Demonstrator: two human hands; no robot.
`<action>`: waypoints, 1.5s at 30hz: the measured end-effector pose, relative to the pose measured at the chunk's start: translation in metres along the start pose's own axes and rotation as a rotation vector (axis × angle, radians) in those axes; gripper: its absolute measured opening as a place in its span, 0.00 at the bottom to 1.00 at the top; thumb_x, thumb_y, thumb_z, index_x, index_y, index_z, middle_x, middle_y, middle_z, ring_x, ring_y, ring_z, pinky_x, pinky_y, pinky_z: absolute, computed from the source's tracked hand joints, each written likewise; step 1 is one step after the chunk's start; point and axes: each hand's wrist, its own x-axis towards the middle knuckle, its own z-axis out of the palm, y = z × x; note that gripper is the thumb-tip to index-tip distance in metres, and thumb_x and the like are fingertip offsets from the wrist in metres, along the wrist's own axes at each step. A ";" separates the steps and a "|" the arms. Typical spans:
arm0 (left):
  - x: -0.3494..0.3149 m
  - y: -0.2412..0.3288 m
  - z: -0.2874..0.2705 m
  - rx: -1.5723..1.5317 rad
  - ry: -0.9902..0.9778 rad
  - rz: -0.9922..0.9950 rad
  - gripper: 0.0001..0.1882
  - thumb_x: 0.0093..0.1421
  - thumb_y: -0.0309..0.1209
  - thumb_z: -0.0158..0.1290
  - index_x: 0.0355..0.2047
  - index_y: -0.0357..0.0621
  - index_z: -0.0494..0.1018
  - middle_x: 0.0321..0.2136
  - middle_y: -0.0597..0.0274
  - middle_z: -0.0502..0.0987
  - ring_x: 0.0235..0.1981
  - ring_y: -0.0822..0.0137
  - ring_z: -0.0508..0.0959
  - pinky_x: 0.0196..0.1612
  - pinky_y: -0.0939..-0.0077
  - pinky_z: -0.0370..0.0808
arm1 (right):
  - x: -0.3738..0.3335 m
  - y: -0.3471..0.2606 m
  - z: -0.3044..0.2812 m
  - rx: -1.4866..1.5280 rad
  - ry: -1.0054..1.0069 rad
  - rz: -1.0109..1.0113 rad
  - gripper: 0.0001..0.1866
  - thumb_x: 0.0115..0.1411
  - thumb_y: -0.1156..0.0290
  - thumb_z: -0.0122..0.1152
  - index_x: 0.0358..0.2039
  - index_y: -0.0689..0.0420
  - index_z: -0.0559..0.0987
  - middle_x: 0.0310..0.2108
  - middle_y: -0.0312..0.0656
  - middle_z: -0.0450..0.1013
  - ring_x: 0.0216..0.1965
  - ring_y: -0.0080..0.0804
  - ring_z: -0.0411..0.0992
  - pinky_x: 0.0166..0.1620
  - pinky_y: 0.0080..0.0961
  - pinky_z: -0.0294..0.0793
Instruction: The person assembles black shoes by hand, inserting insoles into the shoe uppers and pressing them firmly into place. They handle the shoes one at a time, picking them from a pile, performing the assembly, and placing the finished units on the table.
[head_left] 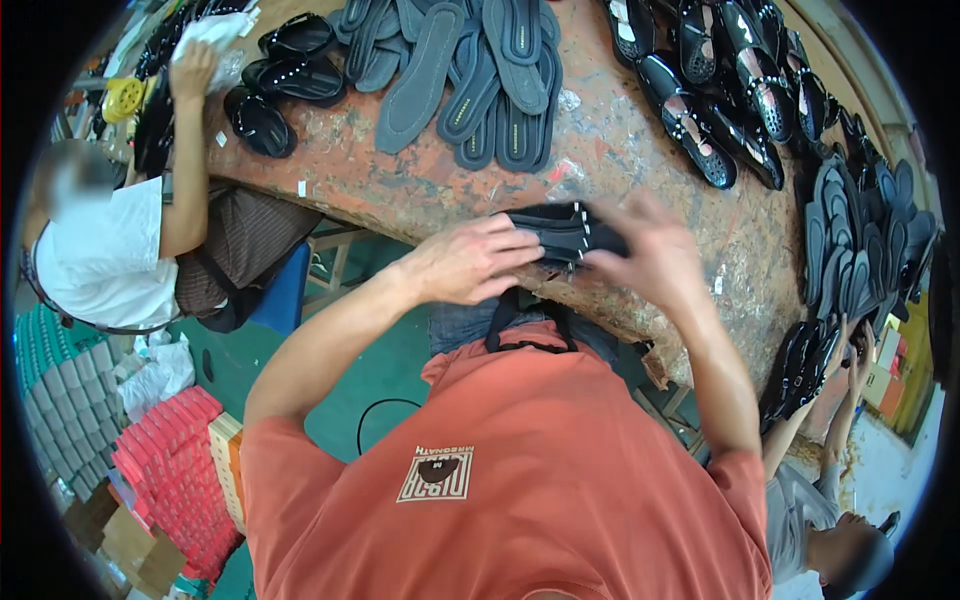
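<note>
A black sandal [562, 232] with a row of pale studs lies at the table's near edge, between my two hands. My left hand [472, 262] is closed on its left end, with the fingers laid over the top. At the other end is my right hand [648, 248], smeared by motion. Its thumb is close to the studs, but whether it touches the sandal I cannot tell. Beyond my hands, a pile of dark insoles [418, 85] lies spread on the worn table [350, 185].
Shiny black shoes [690, 125] stand at the far right, and more black sandals [290, 78] at the far left. Stacked insoles [835, 240] line the right edge. One co-worker [105, 250] sits at left; another [815, 510] handles black shoes at right. Pink stacks [175, 465] stand lower left.
</note>
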 end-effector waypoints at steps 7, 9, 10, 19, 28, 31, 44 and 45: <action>0.035 0.025 0.005 0.268 -0.247 -0.115 0.43 0.49 0.30 0.66 0.70 0.61 0.73 0.77 0.74 0.62 0.52 0.58 0.74 0.58 0.62 0.76 | -0.057 -0.014 0.075 0.856 0.179 0.531 0.12 0.66 0.70 0.69 0.47 0.61 0.87 0.37 0.42 0.87 0.35 0.34 0.87 0.33 0.32 0.84; 0.040 0.025 0.004 0.264 -0.305 -0.141 0.42 0.48 0.28 0.65 0.68 0.58 0.74 0.74 0.71 0.66 0.51 0.56 0.74 0.55 0.60 0.78 | -0.037 -0.047 0.078 0.046 0.398 0.126 0.13 0.63 0.70 0.70 0.46 0.60 0.87 0.29 0.41 0.83 0.29 0.38 0.84 0.32 0.34 0.82; 0.042 0.026 0.003 0.262 -0.335 -0.151 0.41 0.48 0.28 0.64 0.67 0.57 0.74 0.72 0.69 0.69 0.51 0.55 0.75 0.54 0.60 0.78 | -0.037 -0.048 0.071 -0.019 0.311 0.166 0.13 0.62 0.70 0.71 0.46 0.60 0.87 0.28 0.42 0.82 0.28 0.40 0.83 0.31 0.35 0.81; 0.050 0.029 -0.001 0.208 -0.318 -0.213 0.45 0.45 0.32 0.69 0.66 0.40 0.70 0.70 0.58 0.68 0.55 0.53 0.75 0.51 0.58 0.78 | -0.022 -0.044 0.065 -0.145 0.343 0.088 0.16 0.59 0.73 0.67 0.49 0.60 0.85 0.28 0.39 0.75 0.33 0.40 0.79 0.33 0.40 0.80; 0.041 0.028 -0.006 0.131 -0.196 -0.168 0.61 0.43 0.33 0.74 0.77 0.40 0.56 0.76 0.57 0.61 0.52 0.54 0.75 0.58 0.59 0.75 | -0.031 -0.020 0.073 0.213 0.464 0.199 0.14 0.60 0.72 0.69 0.47 0.55 0.88 0.31 0.41 0.78 0.36 0.40 0.77 0.39 0.40 0.76; 0.048 0.022 -0.005 0.141 -0.252 -0.182 0.57 0.44 0.33 0.74 0.75 0.42 0.61 0.74 0.57 0.64 0.51 0.51 0.77 0.56 0.56 0.79 | -0.039 -0.010 0.097 0.434 0.623 0.279 0.16 0.59 0.73 0.70 0.48 0.56 0.87 0.31 0.41 0.76 0.35 0.39 0.75 0.39 0.40 0.73; 0.056 0.024 -0.030 0.161 -0.414 0.049 0.56 0.48 0.36 0.73 0.75 0.34 0.59 0.76 0.47 0.60 0.79 0.49 0.56 0.80 0.55 0.57 | -0.036 0.023 0.054 0.145 0.290 -0.093 0.26 0.56 0.65 0.74 0.55 0.57 0.82 0.54 0.45 0.74 0.58 0.46 0.71 0.60 0.46 0.70; 0.056 0.022 -0.027 0.160 -0.438 0.055 0.56 0.48 0.37 0.72 0.74 0.32 0.59 0.76 0.46 0.60 0.79 0.49 0.56 0.81 0.55 0.56 | -0.040 0.038 0.043 0.137 0.377 -0.162 0.34 0.54 0.64 0.77 0.61 0.57 0.79 0.61 0.50 0.72 0.64 0.51 0.69 0.67 0.48 0.69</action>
